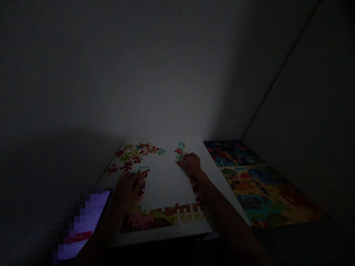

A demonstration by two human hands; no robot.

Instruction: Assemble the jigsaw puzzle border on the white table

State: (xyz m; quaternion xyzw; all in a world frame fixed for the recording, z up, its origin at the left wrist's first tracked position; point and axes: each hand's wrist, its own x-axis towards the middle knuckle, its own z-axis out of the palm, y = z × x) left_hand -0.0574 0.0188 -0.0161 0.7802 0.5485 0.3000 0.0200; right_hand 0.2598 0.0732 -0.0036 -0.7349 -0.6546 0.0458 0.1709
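Observation:
A partly built jigsaw puzzle [166, 216] lies on the white table, with a bottom row and two side columns joined. My left hand [129, 184] rests at its left column, palm down, near a red and pale green puzzle piece [143, 172]. Darkness and blur hide how its fingers are placed. Farther along the right side, my right hand [191, 164] lies low with the thumb spread away from bent fingers. Its thumb touches or nearly touches a pale green piece [179, 157]. Just beyond are an orange-striped piece [179, 150] and a teal piece [182, 144].
Loose puzzle pieces [130, 155] are heaped at the table's back left. Two finished pictures, a dark one [233, 151] and a yellow animal scene [266, 195], lie at the right. A lit phone [88, 221] stands at the front left. A wall [166, 92] borders the white table [169, 184].

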